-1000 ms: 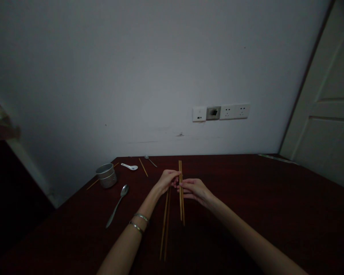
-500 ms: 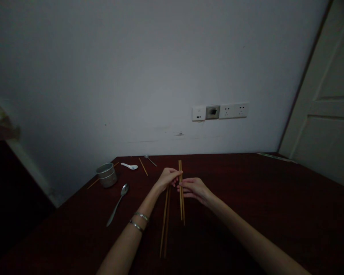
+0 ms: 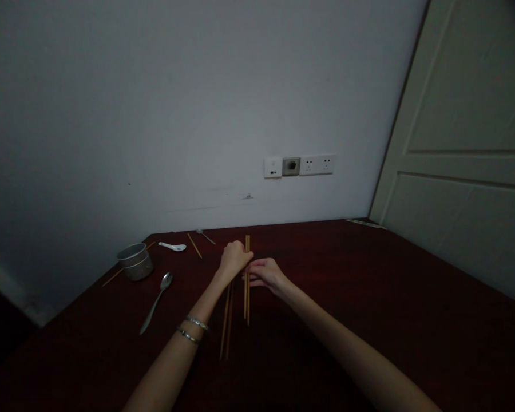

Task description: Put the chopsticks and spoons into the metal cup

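Note:
Two pale wooden chopsticks point(image 3: 246, 300) stand side by side, running up between my hands. My left hand point(image 3: 235, 256), with two silver bangles on its wrist, is closed at their upper part. Lower down, my right hand point(image 3: 266, 272) pinches the same pair from the right, its other fingers stretched behind them. A second, darker pair of chopsticks point(image 3: 226, 329) comes out below my left hand and points toward me. Their upper ends are hidden by that hand, so how they are held there cannot be made out.
Left on the dark red table point(image 3: 326, 274) are a metal cup point(image 3: 136, 263), a large metal spoon point(image 3: 157, 303), a white soup spoon point(image 3: 172, 246), a small long-handled spoon point(image 3: 206, 236) and a loose chopstick point(image 3: 194, 246). Another chopstick point(image 3: 113, 278) lies behind the cup. Wall sockets point(image 3: 300, 166) are behind.
The view has turned to the right, so everything sits further left. Both chopstick pairs have moved slightly away from me, and my left hand has turned more over the upright pair.

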Demonstrator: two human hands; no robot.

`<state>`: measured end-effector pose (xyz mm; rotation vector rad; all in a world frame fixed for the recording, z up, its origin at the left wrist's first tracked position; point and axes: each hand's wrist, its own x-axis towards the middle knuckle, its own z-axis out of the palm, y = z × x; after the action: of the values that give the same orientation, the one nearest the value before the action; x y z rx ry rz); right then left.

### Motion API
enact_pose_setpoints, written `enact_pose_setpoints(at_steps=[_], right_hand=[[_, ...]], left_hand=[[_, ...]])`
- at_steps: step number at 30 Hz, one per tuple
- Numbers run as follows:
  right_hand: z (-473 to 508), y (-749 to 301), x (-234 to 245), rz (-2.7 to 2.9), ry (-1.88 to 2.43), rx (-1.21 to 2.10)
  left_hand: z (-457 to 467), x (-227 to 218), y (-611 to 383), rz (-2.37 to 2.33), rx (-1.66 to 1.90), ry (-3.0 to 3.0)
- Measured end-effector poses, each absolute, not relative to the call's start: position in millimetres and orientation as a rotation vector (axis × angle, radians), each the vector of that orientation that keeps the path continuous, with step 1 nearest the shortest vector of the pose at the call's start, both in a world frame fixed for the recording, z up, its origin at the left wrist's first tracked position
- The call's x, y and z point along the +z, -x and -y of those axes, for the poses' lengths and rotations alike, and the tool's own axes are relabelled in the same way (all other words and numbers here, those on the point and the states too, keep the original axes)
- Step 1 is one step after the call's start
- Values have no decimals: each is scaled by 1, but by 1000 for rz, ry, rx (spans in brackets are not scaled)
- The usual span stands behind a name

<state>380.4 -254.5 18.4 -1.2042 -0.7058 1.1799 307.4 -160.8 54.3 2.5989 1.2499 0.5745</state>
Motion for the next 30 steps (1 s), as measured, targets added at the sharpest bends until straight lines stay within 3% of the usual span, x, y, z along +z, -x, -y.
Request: enact_pose_setpoints(at_steps=[30], right_hand=[[307,-440,-19,613,1410,909]], left_hand=[[175,6,-290,-1291,276,-2449]])
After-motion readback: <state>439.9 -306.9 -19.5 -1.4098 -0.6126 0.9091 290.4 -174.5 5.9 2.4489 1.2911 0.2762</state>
